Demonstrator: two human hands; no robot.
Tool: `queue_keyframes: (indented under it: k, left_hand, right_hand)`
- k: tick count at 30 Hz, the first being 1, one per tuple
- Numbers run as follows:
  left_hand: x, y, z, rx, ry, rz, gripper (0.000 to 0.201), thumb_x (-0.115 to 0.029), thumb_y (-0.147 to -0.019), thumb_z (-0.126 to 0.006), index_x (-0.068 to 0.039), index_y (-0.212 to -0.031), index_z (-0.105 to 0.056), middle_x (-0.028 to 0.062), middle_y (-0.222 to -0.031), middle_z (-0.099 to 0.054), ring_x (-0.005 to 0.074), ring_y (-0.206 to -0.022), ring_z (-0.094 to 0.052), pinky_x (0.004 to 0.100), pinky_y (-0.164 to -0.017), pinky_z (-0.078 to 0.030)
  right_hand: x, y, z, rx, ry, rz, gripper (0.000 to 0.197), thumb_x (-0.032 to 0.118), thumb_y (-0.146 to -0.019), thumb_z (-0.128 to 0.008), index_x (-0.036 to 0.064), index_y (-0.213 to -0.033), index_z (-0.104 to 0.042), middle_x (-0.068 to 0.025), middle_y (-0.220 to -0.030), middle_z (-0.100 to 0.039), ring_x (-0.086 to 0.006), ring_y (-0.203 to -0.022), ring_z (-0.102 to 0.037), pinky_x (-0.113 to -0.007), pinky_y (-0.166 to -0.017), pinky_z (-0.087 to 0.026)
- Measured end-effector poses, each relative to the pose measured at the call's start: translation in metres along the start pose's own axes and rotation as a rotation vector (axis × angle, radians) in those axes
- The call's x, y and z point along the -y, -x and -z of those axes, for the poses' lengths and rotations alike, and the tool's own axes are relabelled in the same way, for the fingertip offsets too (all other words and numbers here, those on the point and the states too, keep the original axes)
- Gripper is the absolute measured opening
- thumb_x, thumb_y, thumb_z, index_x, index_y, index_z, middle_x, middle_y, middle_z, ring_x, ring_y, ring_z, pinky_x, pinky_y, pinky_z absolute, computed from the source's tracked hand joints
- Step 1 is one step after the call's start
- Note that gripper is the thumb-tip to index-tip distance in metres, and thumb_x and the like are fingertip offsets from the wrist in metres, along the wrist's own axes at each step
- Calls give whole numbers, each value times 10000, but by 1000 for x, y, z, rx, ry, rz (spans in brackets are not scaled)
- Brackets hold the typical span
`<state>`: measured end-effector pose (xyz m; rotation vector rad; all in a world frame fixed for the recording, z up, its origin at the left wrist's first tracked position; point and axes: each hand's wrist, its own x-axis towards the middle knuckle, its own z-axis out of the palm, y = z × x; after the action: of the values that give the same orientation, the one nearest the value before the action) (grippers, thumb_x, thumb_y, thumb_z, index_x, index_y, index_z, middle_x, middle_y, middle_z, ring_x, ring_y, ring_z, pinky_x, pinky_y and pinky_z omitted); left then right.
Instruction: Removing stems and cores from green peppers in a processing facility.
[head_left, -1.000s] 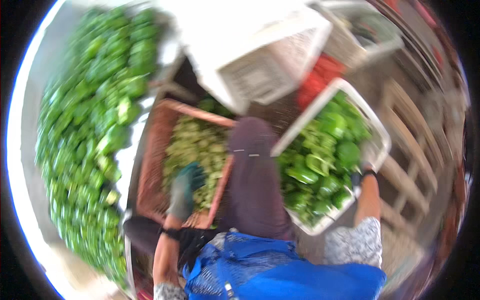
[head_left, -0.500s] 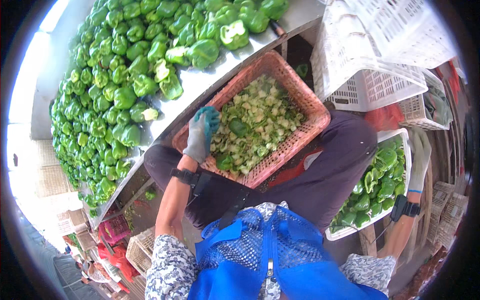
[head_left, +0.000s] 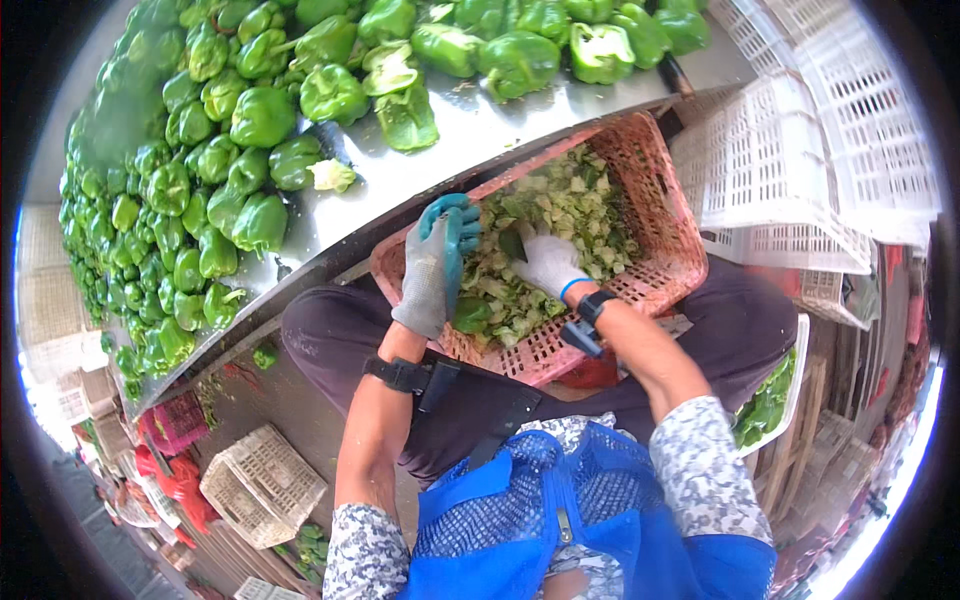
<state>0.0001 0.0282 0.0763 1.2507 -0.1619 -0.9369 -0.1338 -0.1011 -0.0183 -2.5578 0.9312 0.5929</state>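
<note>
A pink plastic basket (head_left: 672, 205) rests tilted across my lap, holding chopped pale-green pepper cores and scraps (head_left: 585, 210). My left hand (head_left: 432, 262), in a grey glove with teal fingers, is over the basket's left side; its fingers are curled and whatever they hold is hidden. Inside the basket, my right hand (head_left: 550, 262) in a white glove has its fingers closed around a dark green pepper piece (head_left: 512, 243). Another green pepper piece (head_left: 472, 315) lies on the scraps below my left hand.
Green bell peppers (head_left: 262, 118) are heaped on the metal table (head_left: 345, 215) ahead and left. A dark-handled tool (head_left: 676, 76) sits at its edge. White crates (head_left: 770, 160) stand at right; a white basket of peppers (head_left: 768, 405) is beside my right leg.
My right hand has moved from the white pepper basket at right into the pink basket, onto the green piece. My left hand stays over the basket. The view has shifted.
</note>
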Motion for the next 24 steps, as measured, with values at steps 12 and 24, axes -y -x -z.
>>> queue_keyframes:
  k: [12,24]
  left_hand:
    - [18,7,5,-30,78,81,308,-254,-1049,-540,-43,-1257,-623,59,-1203,-669,119,-989,-622,255,-842,-498]
    - [44,33,-40,423,333,268,583,-628,-1018,-425,-135,-1278,-595,19,-1026,-689,142,-814,-673,288,-670,-563]
  right_hand:
    - [-42,21,-3,385,-2110,-105,632,339,-878,-650,15,-1393,-480,-196,-1249,-630,-372,-1125,-643,-582,-906,-567]
    - [12,106,59,113,-2164,-6,453,434,-993,-536,82,-1274,-580,-85,-1060,-701,-223,-887,-706,-433,-623,-635]
